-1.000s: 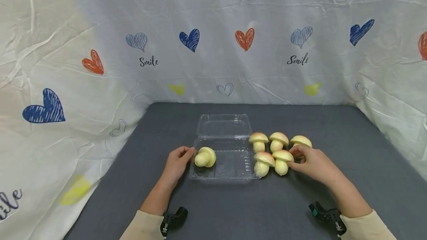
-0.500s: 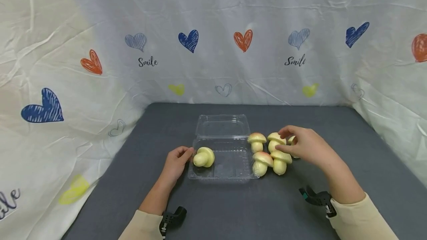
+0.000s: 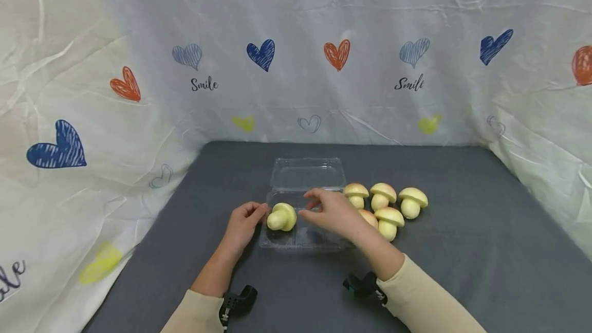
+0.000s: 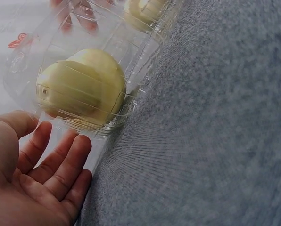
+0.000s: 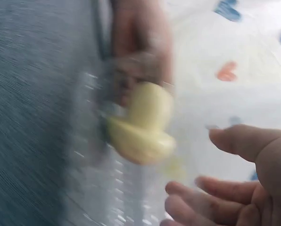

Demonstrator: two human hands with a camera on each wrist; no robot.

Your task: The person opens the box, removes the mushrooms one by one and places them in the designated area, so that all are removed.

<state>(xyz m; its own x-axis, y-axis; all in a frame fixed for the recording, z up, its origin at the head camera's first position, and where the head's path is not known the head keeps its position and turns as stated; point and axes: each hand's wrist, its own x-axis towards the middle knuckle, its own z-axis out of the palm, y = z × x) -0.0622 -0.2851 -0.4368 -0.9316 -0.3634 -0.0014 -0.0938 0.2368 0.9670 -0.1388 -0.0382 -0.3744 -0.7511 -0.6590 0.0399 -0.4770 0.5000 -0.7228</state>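
A clear plastic clamshell box (image 3: 314, 240) lies open on the table, lid at the back. One mushroom (image 3: 282, 217), pale yellow and perhaps a toy, lies tipped over at its left end, stem towards the near left. My left hand (image 3: 244, 224) pinches the box's left rim between thumb and index finger; its other fingers (image 4: 70, 165) are loosely bent below. Over the middle of the box hovers my right hand (image 3: 335, 214), thumb and fingers apart and nothing between them. It is just right of the tipped mushroom, which also shows in the right wrist view.
Several more mushrooms (image 3: 413, 202) stand in two rows to the right of the box; my right forearm partly covers the nearest. A dark grey cloth (image 3: 462, 251) covers the table. White sheeting (image 3: 296, 24) printed with hearts hangs behind and at both sides.
My right hand has left the mushrooms on the right, lifted, and swung left over the box, carrying nothing. My left hand stays at the box's rim, and the tipped mushroom keeps its place.
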